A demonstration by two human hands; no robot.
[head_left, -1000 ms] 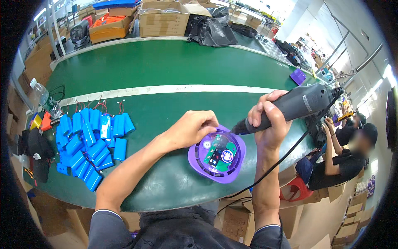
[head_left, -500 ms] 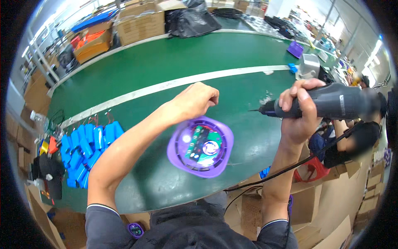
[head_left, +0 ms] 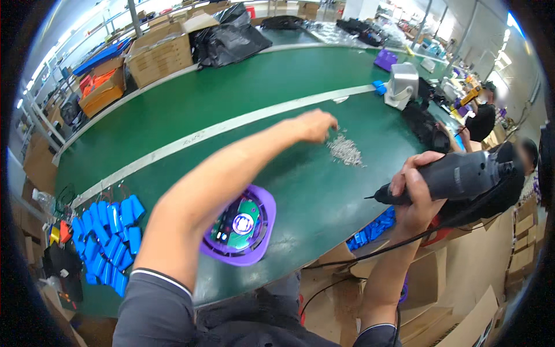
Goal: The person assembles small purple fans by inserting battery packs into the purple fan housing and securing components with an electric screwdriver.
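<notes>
My left hand (head_left: 317,125) reaches out over the green table, fingers curled together just beside a pile of small silvery screws (head_left: 345,151). Whatever its fingertips hold, if anything, is too small to make out. Gripped in my right hand (head_left: 417,184) is a dark electric screwdriver (head_left: 459,175), its thin bit pointing left, in the air above the table's near right edge. Under my left forearm lies a rounded purple housing (head_left: 267,225) with a green circuit board (head_left: 250,211) inside. The forearm covers the housing's upper left part.
Several blue wrapped battery packs (head_left: 110,237) are heaped at the left. More blue pieces (head_left: 373,228) fill a box below the near edge. A grey-white lamp-like housing (head_left: 402,84) stands at the back right. The screwdriver's black cable (head_left: 370,253) crosses my right forearm. Co-workers sit at the right.
My left hand has moved right and away from me, to the screw pile. The view has shifted, so the purple housing appears further left. The screwdriver remains in my right hand.
</notes>
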